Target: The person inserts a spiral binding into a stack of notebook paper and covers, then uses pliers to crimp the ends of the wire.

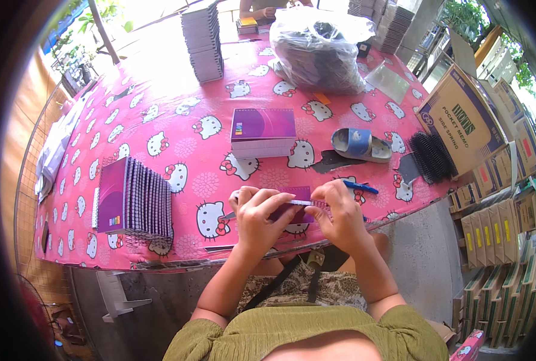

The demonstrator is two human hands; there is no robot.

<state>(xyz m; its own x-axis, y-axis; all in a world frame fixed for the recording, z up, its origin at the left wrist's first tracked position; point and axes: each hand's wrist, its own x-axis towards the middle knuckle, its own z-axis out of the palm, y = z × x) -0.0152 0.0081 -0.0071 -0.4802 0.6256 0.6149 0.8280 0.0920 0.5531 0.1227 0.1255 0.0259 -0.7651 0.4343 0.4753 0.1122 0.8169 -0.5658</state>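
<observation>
Purple notepad point(302, 192) just nearside of the glossy-topped pad stack point(263, 125), mostly finger-covered. Left hand point(260, 213) curled, gripping its left end; right hand point(341, 215) half-curled at right end, can't tell if gripping. Beyond stack: crinkly translucent bag point(316, 51), dark contents indistinct. Right: blue-strapped slipper point(353, 143).

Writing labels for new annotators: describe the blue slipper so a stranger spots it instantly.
On the pink patterned table, start at the person's right hand and look ahead past the blue pen. The slipper lies there, right of the middle purple notebook pile. It is the only footwear visible, with a broad blue strap and pale grey footbed.
</observation>
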